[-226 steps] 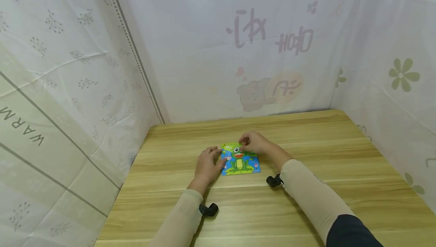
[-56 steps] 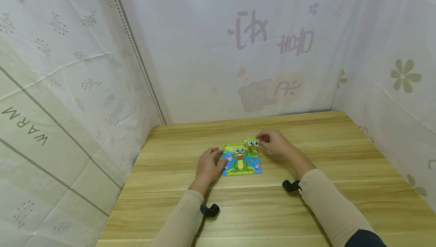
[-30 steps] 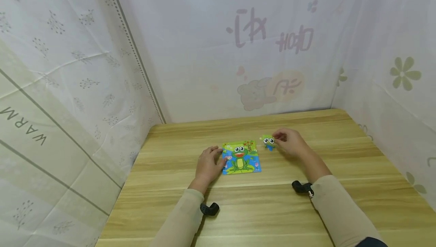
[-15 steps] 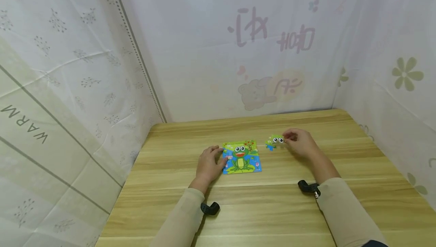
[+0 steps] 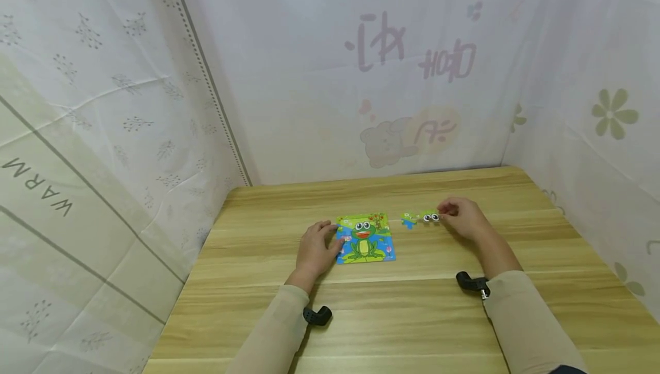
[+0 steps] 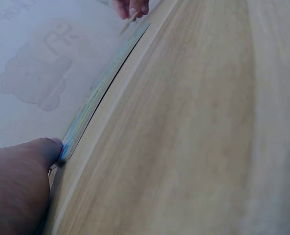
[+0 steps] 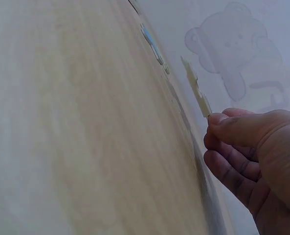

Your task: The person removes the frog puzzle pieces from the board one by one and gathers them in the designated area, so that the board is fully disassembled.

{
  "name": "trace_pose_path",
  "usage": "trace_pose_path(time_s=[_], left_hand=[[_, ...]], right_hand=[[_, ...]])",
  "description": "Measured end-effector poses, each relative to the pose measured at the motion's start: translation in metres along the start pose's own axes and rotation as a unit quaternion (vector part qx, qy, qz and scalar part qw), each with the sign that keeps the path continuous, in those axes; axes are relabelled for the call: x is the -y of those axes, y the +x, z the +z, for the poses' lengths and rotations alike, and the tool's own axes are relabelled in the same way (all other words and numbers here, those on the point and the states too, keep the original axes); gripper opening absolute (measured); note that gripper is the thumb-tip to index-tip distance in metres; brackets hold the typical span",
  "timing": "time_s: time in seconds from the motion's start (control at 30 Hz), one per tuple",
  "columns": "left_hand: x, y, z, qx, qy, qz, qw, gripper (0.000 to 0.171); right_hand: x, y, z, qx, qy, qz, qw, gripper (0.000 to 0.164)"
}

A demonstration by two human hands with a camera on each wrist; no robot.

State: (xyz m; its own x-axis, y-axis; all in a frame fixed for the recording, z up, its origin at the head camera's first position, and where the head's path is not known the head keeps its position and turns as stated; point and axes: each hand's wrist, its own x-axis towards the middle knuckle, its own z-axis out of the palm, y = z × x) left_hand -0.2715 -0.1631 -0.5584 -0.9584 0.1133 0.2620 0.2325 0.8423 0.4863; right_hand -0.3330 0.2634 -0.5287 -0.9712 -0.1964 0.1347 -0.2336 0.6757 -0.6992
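Observation:
A square frog jigsaw puzzle (image 5: 364, 251) lies flat on the wooden table. My left hand (image 5: 315, 251) rests at its left edge, fingers relaxed, the thumb touching the near-left part; the left wrist view shows that thumb (image 6: 44, 149) at the puzzle's corner. Between thumb and fingertips my right hand (image 5: 464, 217) pinches a green puzzle piece (image 5: 430, 217) printed with the frog's eyes. The right wrist view has this piece (image 7: 197, 90) tilted and raised over the tabletop. A second piece (image 5: 409, 221), green and blue, lies between the puzzle and the held piece.
The wooden table (image 5: 392, 317) has its far edge against a pale printed curtain (image 5: 309, 76). More patterned cloth hangs to the left and right. Black wrist cameras (image 5: 318, 316) are strapped over both beige sleeves.
My right hand has moved rightward from the puzzle's top right corner, carrying the eyes piece past the loose green-and-blue piece, which now shows. The left hand stays at the puzzle's edge.

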Motion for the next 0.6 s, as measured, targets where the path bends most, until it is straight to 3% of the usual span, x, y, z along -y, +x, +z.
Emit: trace_pose_path(time_s=[0.6], left_hand=[[0.0008, 0.0001, 0.0007, 0.005, 0.000, -0.003, 1.0000, 0.050]], right_hand=[[-0.0104, -0.0021, 0.0001, -0.014, -0.013, 0.014, 1.000, 0.015]])
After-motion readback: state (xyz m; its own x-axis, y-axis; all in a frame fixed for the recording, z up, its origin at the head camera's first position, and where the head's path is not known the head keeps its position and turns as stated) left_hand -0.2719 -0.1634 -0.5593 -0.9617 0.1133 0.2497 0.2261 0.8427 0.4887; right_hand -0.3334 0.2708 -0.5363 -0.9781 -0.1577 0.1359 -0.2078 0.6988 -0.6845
